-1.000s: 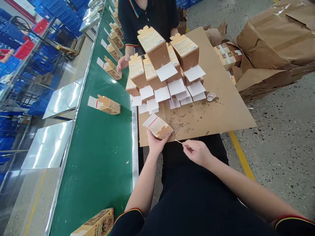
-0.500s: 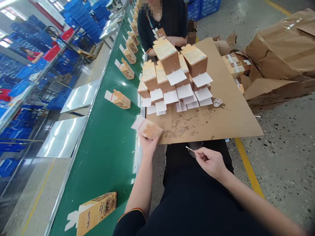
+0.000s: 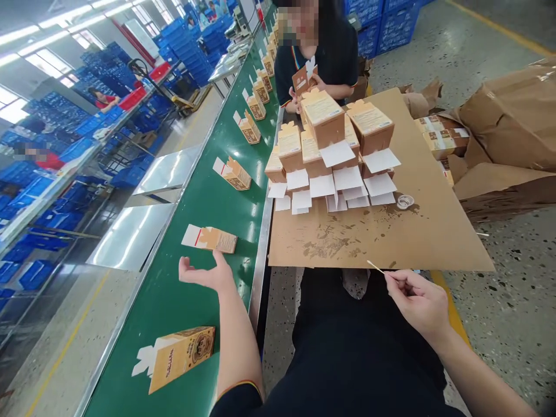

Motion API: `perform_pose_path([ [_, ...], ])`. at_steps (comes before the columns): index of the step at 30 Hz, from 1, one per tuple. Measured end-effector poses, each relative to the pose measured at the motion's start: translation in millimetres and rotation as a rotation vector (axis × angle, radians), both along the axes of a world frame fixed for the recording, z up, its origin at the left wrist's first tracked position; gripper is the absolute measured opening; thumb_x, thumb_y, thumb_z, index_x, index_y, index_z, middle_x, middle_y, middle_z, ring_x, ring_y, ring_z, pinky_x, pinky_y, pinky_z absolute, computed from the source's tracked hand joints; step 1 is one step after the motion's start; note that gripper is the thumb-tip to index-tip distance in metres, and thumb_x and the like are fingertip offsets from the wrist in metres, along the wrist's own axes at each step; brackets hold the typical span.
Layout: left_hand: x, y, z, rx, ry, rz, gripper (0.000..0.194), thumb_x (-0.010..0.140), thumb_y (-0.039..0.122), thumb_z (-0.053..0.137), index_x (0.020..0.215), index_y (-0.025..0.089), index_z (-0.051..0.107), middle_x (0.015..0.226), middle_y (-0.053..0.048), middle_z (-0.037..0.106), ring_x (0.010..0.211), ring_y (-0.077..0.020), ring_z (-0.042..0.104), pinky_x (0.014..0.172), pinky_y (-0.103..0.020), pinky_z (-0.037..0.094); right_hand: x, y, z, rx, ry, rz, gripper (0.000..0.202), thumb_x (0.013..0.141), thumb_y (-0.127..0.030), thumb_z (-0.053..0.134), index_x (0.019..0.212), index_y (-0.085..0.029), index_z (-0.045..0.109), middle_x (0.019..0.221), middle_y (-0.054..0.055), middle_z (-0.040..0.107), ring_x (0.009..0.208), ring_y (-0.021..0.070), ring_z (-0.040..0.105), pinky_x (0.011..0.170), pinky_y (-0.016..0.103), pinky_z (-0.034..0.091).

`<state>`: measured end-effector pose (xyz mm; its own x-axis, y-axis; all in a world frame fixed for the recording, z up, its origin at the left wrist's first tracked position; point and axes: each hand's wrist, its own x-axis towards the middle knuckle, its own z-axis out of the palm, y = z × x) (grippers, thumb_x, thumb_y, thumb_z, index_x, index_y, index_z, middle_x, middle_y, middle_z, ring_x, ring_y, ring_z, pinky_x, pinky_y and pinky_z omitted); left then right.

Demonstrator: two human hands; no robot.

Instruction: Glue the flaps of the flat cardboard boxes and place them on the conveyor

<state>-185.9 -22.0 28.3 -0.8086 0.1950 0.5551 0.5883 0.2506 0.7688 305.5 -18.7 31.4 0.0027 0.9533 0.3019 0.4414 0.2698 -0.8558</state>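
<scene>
My left hand [image 3: 206, 275] is over the green conveyor belt, fingers apart and holding nothing. Just beyond it lies a small tan carton [image 3: 217, 240] with its white flap sticking out to the left. Pinched in my right hand [image 3: 419, 301] is a thin cotton swab [image 3: 375, 266], its tip pointing up and left near the cardboard sheet's front edge. Another printed carton [image 3: 182, 359] with open flaps sits on the belt nearer to me. On the cardboard sheet [image 3: 438, 231] stands a pile of brown cartons [image 3: 324, 119] with white flaps hanging toward me, beside a small clear cup [image 3: 405, 201].
The green conveyor belt [image 3: 169, 307] runs away on the left with several cartons along it. A co-worker [image 3: 321, 63] handles a carton behind the pile. A large brown paper-wrapped bundle [image 3: 516, 116] lies at right. Wet spots mark the cardboard.
My left hand has moved left from the cardboard's edge and let go of the carton, which now lies on the belt. My right hand still holds the cotton swab. The view has shifted.
</scene>
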Motion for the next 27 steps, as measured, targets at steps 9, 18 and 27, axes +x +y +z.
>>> perform_pose_path([
  [9,56.7,239.8,68.4,-0.128,-0.442,-0.718,0.032,0.096,0.044,0.077,0.115,0.019,0.078,0.126,-0.014,0.079,0.132,-0.031,0.071,0.115,-0.043,0.055,-7.8,5.7,10.7,0.031,0.022,0.032,0.032,0.105,-0.043,0.073,0.08,-0.024,0.077,0.059,-0.001,0.064,0.048,0.0125,0.06,0.05,0.022,0.052],
  [18,64.2,242.4,64.8,-0.284,-0.517,-0.601,0.03,0.094,0.048,0.074,0.092,0.019,0.072,0.102,-0.011,0.079,0.106,-0.029,0.074,0.086,-0.036,0.059,26.1,13.6,18.9,0.061,-0.058,-0.194,0.024,0.099,-0.04,0.071,0.083,-0.023,0.077,0.06,0.0,0.067,0.05,0.0156,0.063,0.053,0.027,0.054],
  [27,47.7,114.0,39.3,0.086,-0.917,-0.868,0.048,0.07,0.04,0.09,0.113,0.021,0.079,0.124,-0.011,0.084,0.117,-0.031,0.08,0.093,-0.038,0.068,56.6,138.1,76.0,-0.176,-0.489,-0.244,0.011,0.089,-0.015,0.066,0.08,-0.019,0.07,0.073,0.005,0.074,0.069,0.0153,0.061,0.076,0.027,0.047],
])
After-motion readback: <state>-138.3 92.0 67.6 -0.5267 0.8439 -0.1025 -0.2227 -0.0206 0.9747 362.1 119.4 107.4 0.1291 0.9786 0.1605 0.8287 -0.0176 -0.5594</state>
